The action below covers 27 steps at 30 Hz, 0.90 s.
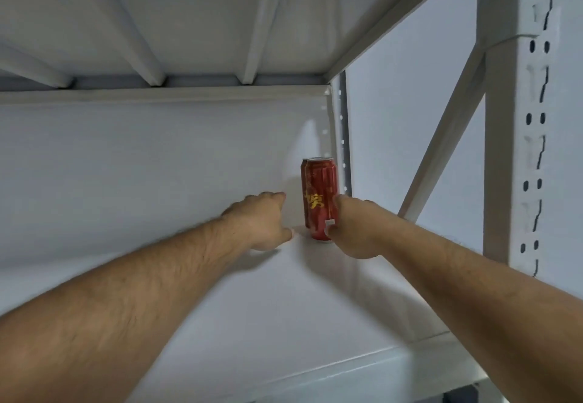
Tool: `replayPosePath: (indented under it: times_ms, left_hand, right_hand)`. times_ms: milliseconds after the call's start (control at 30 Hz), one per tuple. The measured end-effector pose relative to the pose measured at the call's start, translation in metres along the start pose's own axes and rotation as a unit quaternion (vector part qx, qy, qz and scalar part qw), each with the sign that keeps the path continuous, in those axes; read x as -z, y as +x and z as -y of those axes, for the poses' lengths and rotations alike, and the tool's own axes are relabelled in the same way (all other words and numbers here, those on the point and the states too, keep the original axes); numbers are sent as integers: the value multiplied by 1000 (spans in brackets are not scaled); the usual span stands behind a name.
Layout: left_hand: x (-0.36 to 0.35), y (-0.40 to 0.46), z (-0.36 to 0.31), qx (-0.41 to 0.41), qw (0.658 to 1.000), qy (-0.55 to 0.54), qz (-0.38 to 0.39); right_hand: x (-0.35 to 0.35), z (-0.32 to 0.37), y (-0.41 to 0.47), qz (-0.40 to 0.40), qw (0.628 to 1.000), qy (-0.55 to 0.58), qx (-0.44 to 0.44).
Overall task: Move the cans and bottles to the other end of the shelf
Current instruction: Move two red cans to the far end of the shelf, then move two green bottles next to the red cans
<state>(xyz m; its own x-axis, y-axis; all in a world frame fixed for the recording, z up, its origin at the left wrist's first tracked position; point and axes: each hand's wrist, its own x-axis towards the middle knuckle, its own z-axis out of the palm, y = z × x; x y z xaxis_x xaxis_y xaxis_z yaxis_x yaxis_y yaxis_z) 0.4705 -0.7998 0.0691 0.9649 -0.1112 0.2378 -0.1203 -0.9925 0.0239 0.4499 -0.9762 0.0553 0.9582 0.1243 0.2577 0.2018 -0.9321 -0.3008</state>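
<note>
While both arms reach deep into the white metal shelf [284,292], the only task item in sight is a red drink can [319,197] with gold lettering, standing upright at the far right end, tucked back near the rear wall and close to the perforated back post [342,137]. It looks like there may be a second can right behind it, since a doubled rim shows at the top, but that's hard to call.

The right hand [350,229] sits against the can's right side, thumb showing at the front near the base, so it looks wrapped around the can, though how firmly can't be made out since the fingers are hidden behind it. The left hand [262,219] is just beside the can on the left, not touching it, fingers loosely curled and pointing toward the back wall, holding nothing.

Whether the can is being picked up or set down is anyone's guess. Parking it in the back corner makes sense either way: it leaves the front of the shelf free. No bottles are in view, and the rest of the shelf that shows is bare.
</note>
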Motion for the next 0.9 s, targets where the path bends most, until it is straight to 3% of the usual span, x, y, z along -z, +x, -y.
replayPosePath:
  times_ms: [333,600,900]
  left_hand:
    - [11,-83,83,24,1000,0,3]
    - [29,-170,145,145,989,-27,-25]
    - [43,-263,174,281,959,-6,-28]
  right_hand:
    - [-17,87,-33,14,995,-67,70]
    - [-36,171,-52,48,976,-103,187]
    - [-58,238,-86,74,939,-60,329]
